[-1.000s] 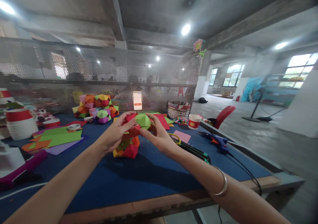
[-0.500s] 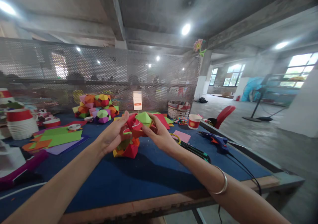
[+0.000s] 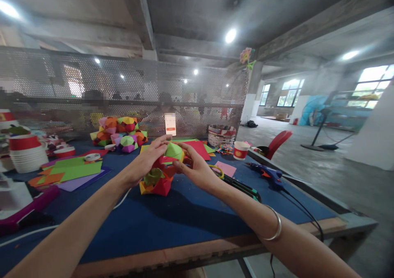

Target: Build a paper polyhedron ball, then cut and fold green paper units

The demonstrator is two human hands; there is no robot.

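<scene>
Between my two hands is a folded paper piece (image 3: pixel 174 151) with a light green pointed top and red sides. My left hand (image 3: pixel 148 159) is closed on its left side, knuckles upward, fingers over its back edge. On the right, my right hand (image 3: pixel 194 166) grips it between thumb and fingers. Just below and behind my hands, a second folded paper piece (image 3: pixel 160 184) in red, yellow and orange sits on the blue table (image 3: pixel 138 224). A silver bangle circles my right forearm.
Folded paper balls (image 3: pixel 123 134) and coloured sheets (image 3: pixel 76 168) lie left. A phone (image 3: pixel 170 124) stands at the back by a basket (image 3: pixel 221 136). Rightward are a paper cup (image 3: pixel 241 150), a cutter (image 3: pixel 241 187) and a blue glue gun (image 3: pixel 271 175) with its cord.
My left hand has turned over, its back now facing up, and its fingers have moved around the piece. The held piece has tilted slightly and shifted left.
</scene>
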